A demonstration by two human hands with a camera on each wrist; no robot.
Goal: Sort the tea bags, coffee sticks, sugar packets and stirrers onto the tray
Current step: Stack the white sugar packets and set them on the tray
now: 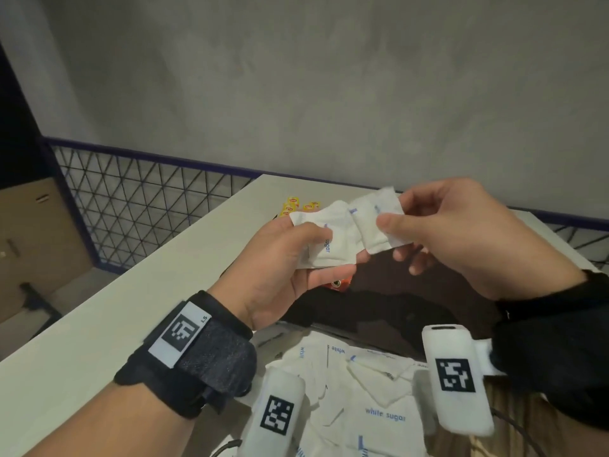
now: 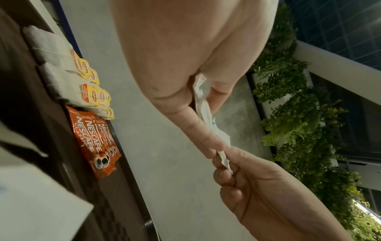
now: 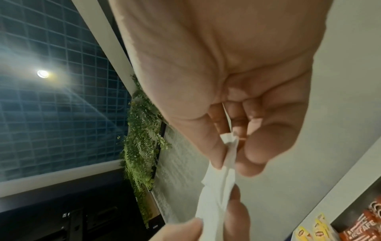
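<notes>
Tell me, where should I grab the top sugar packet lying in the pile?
Probably pinch the flat sealed edge of the top "white sugar" packet from above, thumb and finger. It lies flat across other packets, so a raised edge is easier to catch than its puffy middle.

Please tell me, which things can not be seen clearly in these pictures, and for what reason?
- Tray: head view, mostly hidden behind both hands, dark; compartments unclear.
- Stirrers: none found in any view.
- Sugar packets held by the left hand and right hand: count unclear, they overlap.
- Coffee sticks: left wrist view, overlapping; count unclear.
- Loose sugar pile: head view, cut by the bottom edge and wrist cameras.
</notes>
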